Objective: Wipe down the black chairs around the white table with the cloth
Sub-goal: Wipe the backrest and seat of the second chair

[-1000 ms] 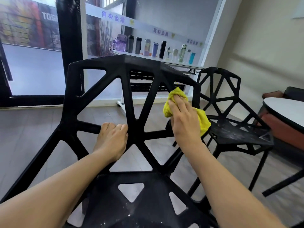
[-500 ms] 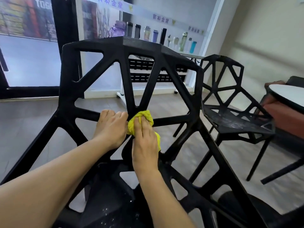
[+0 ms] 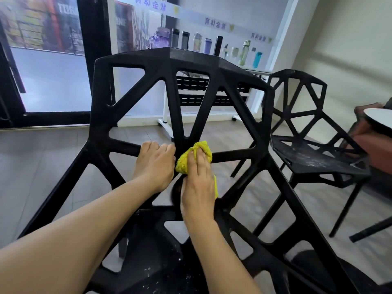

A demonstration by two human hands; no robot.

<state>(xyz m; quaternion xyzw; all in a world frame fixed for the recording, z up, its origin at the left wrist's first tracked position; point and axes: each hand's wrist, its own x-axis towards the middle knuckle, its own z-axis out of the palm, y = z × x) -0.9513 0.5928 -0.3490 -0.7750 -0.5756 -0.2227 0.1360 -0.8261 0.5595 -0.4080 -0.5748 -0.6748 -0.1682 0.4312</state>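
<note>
**Cloth at centre joint of near chair backrest**

Near black chair is filling most of the view, its open lattice backrest facing the camera and its speckled seat lying low in the frame. A second black chair is standing to the right, apart from the first, beside the white table, whose edge is showing at far right. A row of bottles is sitting on a shelf behind.

Both forearms are reaching in from the bottom edge, extended toward the backrest. The left hand is wrapping its fingers over the horizontal bar just left of the central joint, closed on the bar. The right hand is lying palm down, fingers pressing the yellow cloth against the joint where the struts meet. The cloth is sitting bunched under the right fingertips, touching the left hand's side, with a strip trailing beneath the right palm.
</note>
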